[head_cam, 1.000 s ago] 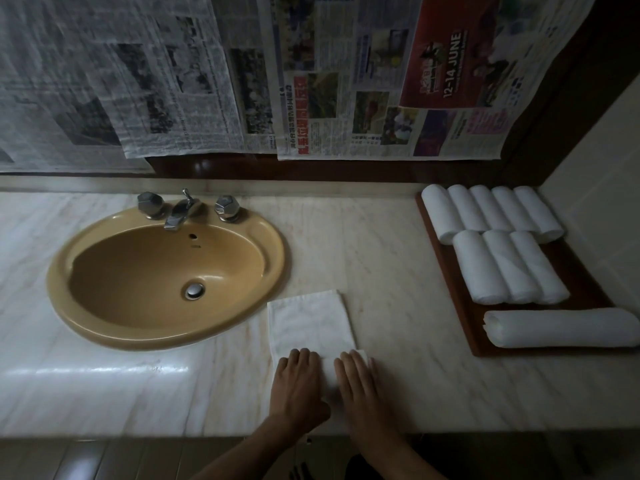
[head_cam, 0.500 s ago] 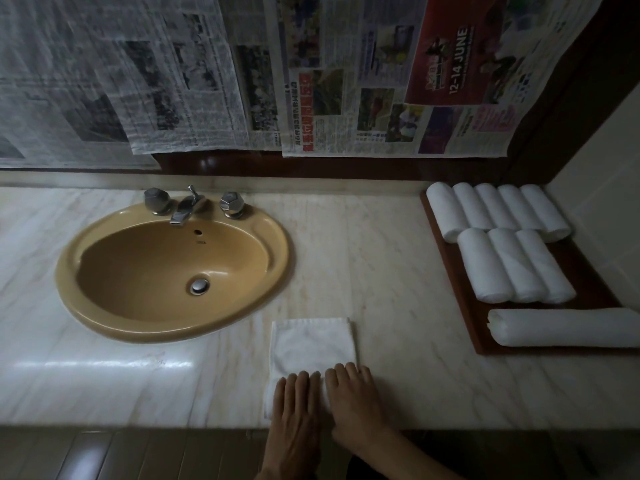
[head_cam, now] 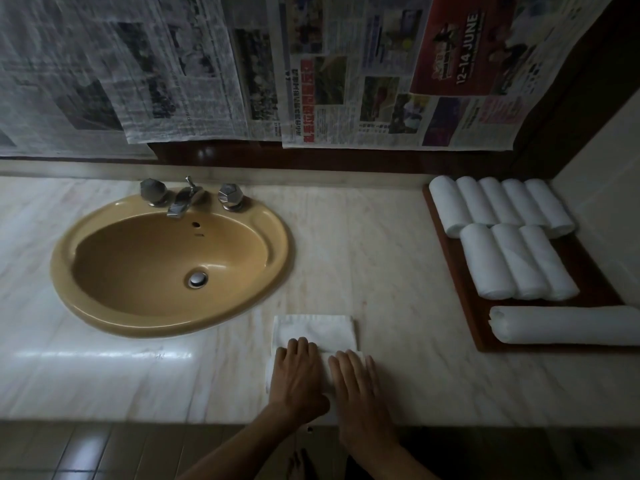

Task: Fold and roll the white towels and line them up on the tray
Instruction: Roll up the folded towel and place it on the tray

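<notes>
A folded white towel (head_cam: 313, 330) lies on the marble counter near its front edge. My left hand (head_cam: 298, 375) and my right hand (head_cam: 356, 382) press flat on its near, partly rolled end, fingers straight and side by side. At the right, a dark wooden tray (head_cam: 465, 306) carries a back row of several rolled white towels (head_cam: 498, 206) and a second row of three rolls (head_cam: 517, 263). A longer white roll (head_cam: 564, 325) lies crosswise at the tray's near end.
A mustard oval sink (head_cam: 173, 258) with a chrome tap (head_cam: 181, 199) and two knobs sits at the left. Newspaper sheets (head_cam: 263, 67) hang on the wall behind. A white tiled wall (head_cam: 609, 188) borders the tray at the right.
The flat part of the towel ahead of my fingers has grown shorter as the near end has bunched under my palms. Both hands stay together on the towel's near end.
</notes>
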Action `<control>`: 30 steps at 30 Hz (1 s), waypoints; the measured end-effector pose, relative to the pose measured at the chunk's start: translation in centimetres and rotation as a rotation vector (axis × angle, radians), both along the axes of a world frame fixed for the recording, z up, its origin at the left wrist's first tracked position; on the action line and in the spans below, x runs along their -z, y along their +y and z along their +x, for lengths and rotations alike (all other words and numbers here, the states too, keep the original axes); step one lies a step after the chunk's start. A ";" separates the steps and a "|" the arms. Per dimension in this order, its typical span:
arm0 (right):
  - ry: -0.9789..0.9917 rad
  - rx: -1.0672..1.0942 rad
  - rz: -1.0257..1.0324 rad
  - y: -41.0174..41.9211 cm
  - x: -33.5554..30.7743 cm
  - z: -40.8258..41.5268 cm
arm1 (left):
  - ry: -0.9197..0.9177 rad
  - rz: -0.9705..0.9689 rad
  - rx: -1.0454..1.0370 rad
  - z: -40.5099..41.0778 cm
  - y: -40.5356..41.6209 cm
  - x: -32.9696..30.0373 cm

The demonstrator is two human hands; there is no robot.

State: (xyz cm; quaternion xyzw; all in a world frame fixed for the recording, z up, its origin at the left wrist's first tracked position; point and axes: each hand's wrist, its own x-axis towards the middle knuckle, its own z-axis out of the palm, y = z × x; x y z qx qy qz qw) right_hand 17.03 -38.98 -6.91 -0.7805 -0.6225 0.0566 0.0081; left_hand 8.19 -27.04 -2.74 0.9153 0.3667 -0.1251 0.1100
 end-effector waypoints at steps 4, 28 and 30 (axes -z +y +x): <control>0.004 0.058 -0.038 2.8 0.3 0.4 | -0.114 0.031 0.032 -0.5 0.2 0.8; 0.085 0.102 -0.145 4.7 -1.4 1.8 | 0.087 0.095 0.093 1.6 4.8 1.0; 0.114 0.147 -0.112 5.9 -0.9 1.8 | 0.073 0.095 0.107 1.8 5.4 1.1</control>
